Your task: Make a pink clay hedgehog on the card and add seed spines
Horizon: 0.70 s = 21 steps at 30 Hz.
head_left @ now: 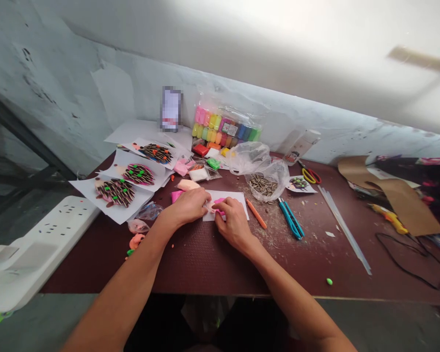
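Note:
On a small white card (231,196) in the middle of the dark red table lies pink clay (219,204), with a paler piece at its left. My left hand (191,205) is at the card's left side, its fingers closed at the pale piece. From the right, my right hand (232,220) has its fingers bent together on the pink clay. The fingers partly cover both pieces. Behind my left hand sit a peach clay lump (188,185) and a bright pink one (176,196).
Seed-covered clay figures (115,192) on paper stand at the left, beside a white power strip (64,220). Seeds in a bag (263,186), an orange stick (256,213), a teal cutter (291,220), scissors (311,175) and a glue gun (390,218) lie rightward. Clay packs (223,128) lean behind.

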Motion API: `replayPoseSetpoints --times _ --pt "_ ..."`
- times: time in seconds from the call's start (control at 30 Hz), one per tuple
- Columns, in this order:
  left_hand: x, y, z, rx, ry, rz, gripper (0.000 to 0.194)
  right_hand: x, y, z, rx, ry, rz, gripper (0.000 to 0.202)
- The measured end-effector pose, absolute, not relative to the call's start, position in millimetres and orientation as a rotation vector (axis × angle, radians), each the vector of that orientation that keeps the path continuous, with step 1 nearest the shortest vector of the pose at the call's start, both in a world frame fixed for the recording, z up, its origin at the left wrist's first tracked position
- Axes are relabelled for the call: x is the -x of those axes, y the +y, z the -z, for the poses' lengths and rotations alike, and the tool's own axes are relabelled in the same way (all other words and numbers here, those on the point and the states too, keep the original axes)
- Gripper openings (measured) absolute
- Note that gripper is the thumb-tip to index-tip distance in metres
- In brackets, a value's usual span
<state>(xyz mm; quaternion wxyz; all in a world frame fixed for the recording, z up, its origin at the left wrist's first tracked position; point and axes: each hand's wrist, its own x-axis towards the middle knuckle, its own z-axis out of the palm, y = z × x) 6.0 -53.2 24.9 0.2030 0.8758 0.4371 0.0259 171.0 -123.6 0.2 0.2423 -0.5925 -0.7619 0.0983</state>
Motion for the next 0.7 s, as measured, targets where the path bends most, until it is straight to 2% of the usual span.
replayPoseSetpoints --times 0.57,0.7 --pt "-6.1 -53.7 -26.2 -2.445 1.212 -0.094 0.031 -173.2 -120.7 -3.8 1.642 -2.133 -0.271 0.027" --pt "-6.1 -53.3 -26.0 -2.435 1.21 -0.096 0.033 -175.1 -119.8 -3.6 1.66 -2.159 -0.28 0.019"
